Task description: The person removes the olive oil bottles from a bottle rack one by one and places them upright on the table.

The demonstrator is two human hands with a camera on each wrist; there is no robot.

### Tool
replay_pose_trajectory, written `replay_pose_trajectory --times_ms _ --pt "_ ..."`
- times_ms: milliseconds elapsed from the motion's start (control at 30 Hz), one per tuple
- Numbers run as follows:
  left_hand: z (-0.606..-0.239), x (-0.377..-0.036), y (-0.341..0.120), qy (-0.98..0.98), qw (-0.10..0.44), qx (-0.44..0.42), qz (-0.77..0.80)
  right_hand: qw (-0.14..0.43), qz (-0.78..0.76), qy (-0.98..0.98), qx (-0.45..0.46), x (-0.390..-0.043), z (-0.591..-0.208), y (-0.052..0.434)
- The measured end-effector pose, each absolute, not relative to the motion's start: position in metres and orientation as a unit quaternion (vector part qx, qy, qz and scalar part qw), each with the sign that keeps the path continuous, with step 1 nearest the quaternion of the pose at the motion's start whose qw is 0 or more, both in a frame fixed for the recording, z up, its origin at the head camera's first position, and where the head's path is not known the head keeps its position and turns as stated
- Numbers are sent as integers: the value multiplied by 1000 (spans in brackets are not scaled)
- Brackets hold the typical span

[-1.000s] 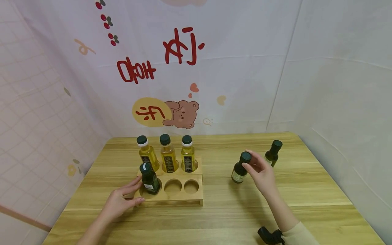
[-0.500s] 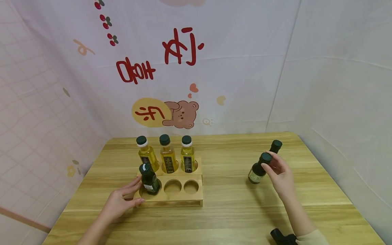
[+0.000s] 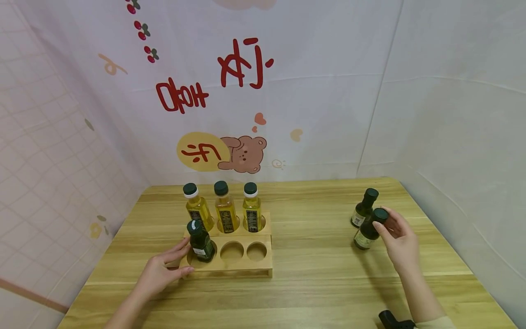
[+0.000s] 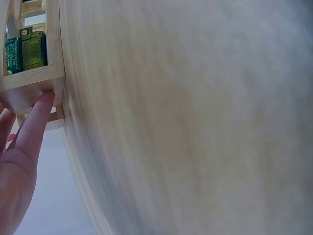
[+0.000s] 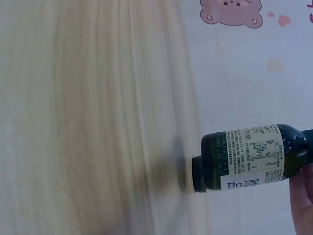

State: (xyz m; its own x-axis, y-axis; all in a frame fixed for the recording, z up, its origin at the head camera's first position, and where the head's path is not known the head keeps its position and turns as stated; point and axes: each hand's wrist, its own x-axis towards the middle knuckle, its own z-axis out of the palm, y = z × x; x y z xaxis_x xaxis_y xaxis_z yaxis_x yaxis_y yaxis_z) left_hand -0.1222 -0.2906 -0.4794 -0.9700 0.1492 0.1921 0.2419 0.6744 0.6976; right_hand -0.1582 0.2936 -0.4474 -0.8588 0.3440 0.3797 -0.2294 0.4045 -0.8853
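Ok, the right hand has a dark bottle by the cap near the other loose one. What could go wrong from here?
The right hand pinches the held dark bottle only at its cap, and it hangs tilted, so it may swing or slip. It is very close to the standing dark bottle and could knock that over. The left hand merely rests against the wooden rack, so a hard push into an empty hole might shift it.
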Motion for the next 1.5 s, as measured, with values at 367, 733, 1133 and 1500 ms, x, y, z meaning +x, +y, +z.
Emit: replay_pose_trajectory --times_ms 367,733,1133,1500 --pt "-478 -122 -288 -913 55 -104 -390 260 539 -798 -68 -156 -446 308" --pt "-480 -123 -289 -911 65 -113 -391 265 534 -800 -63 -164 -452 310" --pt "-480 -122 -290 -909 58 -107 -399 259 545 -795 -69 -173 -455 312" --pt "-480 -122 -289 -902 56 -108 -415 259 530 -805 -66 -174 -455 311"
